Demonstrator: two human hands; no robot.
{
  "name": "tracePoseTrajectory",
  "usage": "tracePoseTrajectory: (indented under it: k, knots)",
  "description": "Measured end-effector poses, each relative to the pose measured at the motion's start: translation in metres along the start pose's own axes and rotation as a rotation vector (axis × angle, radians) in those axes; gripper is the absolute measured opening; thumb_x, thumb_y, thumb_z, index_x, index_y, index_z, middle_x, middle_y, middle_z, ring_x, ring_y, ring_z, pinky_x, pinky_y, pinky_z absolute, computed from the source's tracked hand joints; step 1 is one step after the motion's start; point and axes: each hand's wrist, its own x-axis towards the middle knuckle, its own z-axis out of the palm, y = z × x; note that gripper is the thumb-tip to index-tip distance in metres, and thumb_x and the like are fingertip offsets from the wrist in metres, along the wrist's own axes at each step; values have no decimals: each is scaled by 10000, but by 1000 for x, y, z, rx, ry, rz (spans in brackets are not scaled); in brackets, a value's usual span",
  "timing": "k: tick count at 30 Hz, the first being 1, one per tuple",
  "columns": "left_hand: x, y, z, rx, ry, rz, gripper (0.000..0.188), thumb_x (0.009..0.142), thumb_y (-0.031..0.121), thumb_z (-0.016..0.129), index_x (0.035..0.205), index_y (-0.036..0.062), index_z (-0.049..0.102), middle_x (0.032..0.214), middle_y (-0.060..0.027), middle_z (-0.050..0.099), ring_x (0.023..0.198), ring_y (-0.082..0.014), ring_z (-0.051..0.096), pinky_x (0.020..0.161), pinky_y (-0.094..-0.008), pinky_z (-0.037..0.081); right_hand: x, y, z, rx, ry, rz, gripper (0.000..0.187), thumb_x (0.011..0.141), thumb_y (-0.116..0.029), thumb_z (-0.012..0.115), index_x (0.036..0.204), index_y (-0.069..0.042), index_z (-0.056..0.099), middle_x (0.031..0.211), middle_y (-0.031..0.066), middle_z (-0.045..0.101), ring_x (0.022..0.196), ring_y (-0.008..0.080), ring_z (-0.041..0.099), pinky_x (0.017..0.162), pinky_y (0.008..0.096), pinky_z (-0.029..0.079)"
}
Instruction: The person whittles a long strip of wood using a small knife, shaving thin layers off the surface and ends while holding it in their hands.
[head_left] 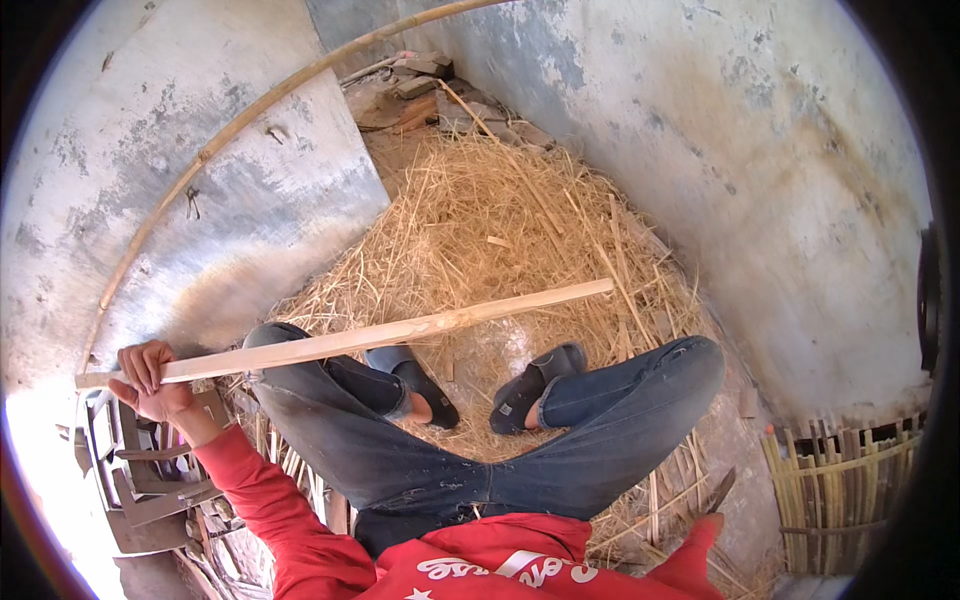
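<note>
My left hand is closed round one end of a long, pale split bamboo strip. The strip slants up to the right, passing over my left knee and above my feet, and its far end hangs over the shavings. Low at the right, only a little of my right hand shows past the red sleeve. It is closed on a knife, whose dark, pointed blade sticks out upward. The knife's handle is hidden, and the blade is well apart from the strip.
Pale shavings cover the floor between two worn walls. A long bamboo pole leans along the left wall. Broken bricks lie in the far corner. A slatted bamboo basket stands at the right, and dark wooden pieces are at the left.
</note>
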Motion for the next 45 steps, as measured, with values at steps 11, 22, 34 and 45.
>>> tracePoseTrajectory:
  k: [11,22,34,45]
  knots:
    - [-61,-8,6,-62,106,104,411,842,110,724,652,179,367,523,53,365,410,-66,348,408,-223,263,-216,-307,-73,1257,20,-971,226,1023,-201,653,1170,-36,697,949,63,699,746,104,631,637,248,506]
    - [-205,-74,36,849,580,-507,587,999,461,647,1327,-18,565,1250,-198,665,1094,-280,670,874,-360,539,-381,-426,-53,1361,-1214,-988,346,1066,-297,617,1181,25,564,980,222,733,692,190,718,598,302,603]
    - [-210,-187,47,1555,-297,-1258,265,1032,112,632,1242,-49,643,887,-73,697,812,-132,635,742,-296,523,-396,-367,-44,971,-1226,-1174,337,1070,-204,602,1300,41,569,1124,189,708,816,204,734,731,314,612]
    - [-215,-189,-5,1481,-275,-1186,286,1099,169,549,1280,-30,647,867,-22,717,687,-49,538,622,-237,462,27,-148,158,-123,165,-802,614,895,-295,769,1364,42,558,1308,285,640,1173,426,638,1006,463,515]
